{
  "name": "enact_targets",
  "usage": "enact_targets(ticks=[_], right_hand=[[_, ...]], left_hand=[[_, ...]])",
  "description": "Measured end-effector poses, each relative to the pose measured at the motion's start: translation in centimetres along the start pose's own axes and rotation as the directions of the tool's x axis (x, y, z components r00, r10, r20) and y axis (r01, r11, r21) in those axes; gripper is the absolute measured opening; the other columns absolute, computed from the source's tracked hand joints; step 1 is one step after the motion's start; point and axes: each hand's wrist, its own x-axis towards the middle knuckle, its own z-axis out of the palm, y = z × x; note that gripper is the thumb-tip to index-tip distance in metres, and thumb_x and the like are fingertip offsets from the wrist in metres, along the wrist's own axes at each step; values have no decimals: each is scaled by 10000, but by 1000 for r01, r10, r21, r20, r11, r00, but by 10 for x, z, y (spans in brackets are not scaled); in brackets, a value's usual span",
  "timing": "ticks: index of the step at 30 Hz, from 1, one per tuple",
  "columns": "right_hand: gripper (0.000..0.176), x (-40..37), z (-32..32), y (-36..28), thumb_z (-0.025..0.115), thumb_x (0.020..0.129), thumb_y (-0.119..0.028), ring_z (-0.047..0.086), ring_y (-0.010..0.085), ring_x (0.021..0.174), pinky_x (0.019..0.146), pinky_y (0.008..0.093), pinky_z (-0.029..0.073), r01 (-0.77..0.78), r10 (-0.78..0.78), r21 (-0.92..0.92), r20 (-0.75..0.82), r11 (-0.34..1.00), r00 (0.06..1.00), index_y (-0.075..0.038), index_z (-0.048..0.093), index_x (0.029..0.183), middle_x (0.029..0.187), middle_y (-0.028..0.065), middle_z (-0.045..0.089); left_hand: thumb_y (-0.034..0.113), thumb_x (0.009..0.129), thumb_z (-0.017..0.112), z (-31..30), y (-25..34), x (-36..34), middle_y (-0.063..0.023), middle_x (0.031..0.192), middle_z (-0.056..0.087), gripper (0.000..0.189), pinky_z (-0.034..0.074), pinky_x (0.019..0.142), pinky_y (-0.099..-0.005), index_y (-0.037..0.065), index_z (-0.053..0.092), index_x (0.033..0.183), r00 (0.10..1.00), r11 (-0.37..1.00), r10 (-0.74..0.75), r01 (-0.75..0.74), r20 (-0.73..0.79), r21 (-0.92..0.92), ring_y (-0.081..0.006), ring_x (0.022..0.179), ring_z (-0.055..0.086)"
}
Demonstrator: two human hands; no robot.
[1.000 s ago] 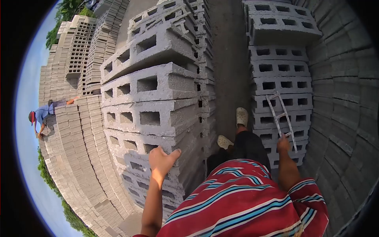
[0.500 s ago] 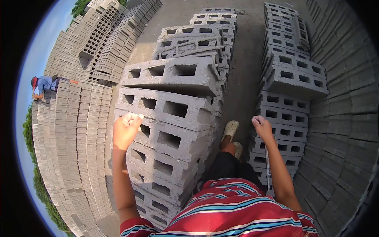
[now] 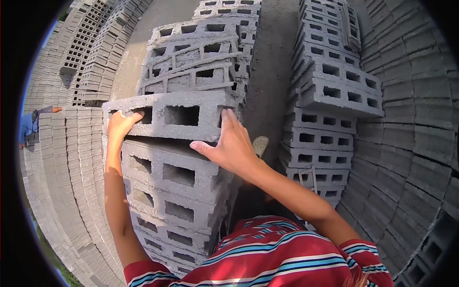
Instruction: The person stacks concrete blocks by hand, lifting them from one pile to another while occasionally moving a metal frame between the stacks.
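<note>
A grey hollow concrete block lies at the front top of the near stack, with a dark gap under its front edge. My left hand grips its left part, fingers hooked into one of the holes. At the right end, my right hand wraps its fingers around the block's side, the thumb along the lower front edge. Below is the stack of similar blocks, their holes facing me. Behind the gripped block, broken block pieces lie across the stack.
Another stack of hollow blocks stands to the right across a narrow aisle, where a light clog shows. A tall block wall rises at far right. Block rows fill the left, with a person in blue beside them.
Both hands have come forward from in front of my body and taken hold of the top block. The view has shifted, so the stacks appear further left.
</note>
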Motion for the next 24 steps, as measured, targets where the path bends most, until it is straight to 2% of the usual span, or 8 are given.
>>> enact_targets(ticks=[1, 5, 8, 10, 15, 18, 20, 24], right_hand=[[934, 0, 5, 3, 704, 671, -444, 403, 425, 1157, 963, 427, 335, 11, -11, -7, -46, 1000, 999, 167, 288, 1242, 1238, 342, 387], [917, 7, 13, 18, 742, 656, -348, 476, 434, 1086, 893, 412, 426, 123, -122, 16, -59, 992, 991, 178, 265, 1237, 1234, 391, 352], [912, 3, 11, 20, 720, 681, -374, 491, 436, 1066, 849, 398, 462, 120, -120, 56, -3, 991, 993, 173, 254, 1243, 1218, 400, 361], [884, 2, 16, 27, 708, 695, -381, 533, 432, 1006, 795, 402, 488, 200, -200, -3, -70, 980, 977, 171, 270, 1228, 1170, 389, 415], [826, 17, 1, 28, 690, 707, -390, 538, 427, 1001, 777, 396, 496, 264, -249, 61, -185, 963, 951, 167, 326, 1197, 1138, 384, 443], [787, 23, -23, 21, 684, 714, -389, 559, 419, 967, 756, 398, 503, 210, -200, 41, -176, 977, 964, 157, 353, 1174, 1106, 370, 475], [764, 24, -38, 24, 689, 710, -390, 579, 405, 928, 719, 388, 510, 259, -243, 17, -284, 966, 927, 147, 373, 1152, 1087, 365, 489], [692, 9, -79, 25, 740, 665, -357, 627, 355, 804, 610, 341, 514, 291, -267, -11, -429, 957, 863, 98, 417, 1074, 1018, 324, 543]], left_hand=[[412, 574, 719, 3, 0, 3, -151, 934, 656, 546, 439, 815, -338, 14, 656, 943, 999, 998, -45, 45, -4, 51, -268, 895, 618], [266, 598, 711, 4, -15, 13, -94, 875, 656, 422, 435, 760, -292, 5, 652, 925, 993, 978, 26, -2, 113, -206, -190, 806, 599], [188, 610, 689, 7, -26, 20, -69, 828, 652, 322, 442, 721, -296, 8, 657, 875, 990, 963, 17, 22, 141, -269, -169, 751, 592], [85, 639, 649, 2, 1, 1, -42, 802, 644, 246, 446, 701, -276, 10, 649, 873, 984, 905, 63, 14, 168, -426, -144, 715, 585], [119, 605, 704, -5, 10, 10, -49, 820, 631, 317, 442, 712, -291, 13, 628, 894, 986, 945, -4, 60, 169, -322, -161, 727, 575], [125, 600, 706, -13, 32, 16, -52, 835, 631, 329, 434, 726, -293, 17, 628, 900, 975, 945, -2, 75, 223, -319, -166, 743, 573], [129, 605, 702, -21, 53, 10, -49, 840, 632, 331, 428, 733, -287, 12, 628, 906, 968, 956, -23, 94, 250, -276, -165, 755, 573], [136, 623, 691, -32, 118, -23, -46, 834, 634, 311, 427, 732, -285, 8, 635, 901, 975, 960, 103, -45, 197, -276, -155, 761, 569]])
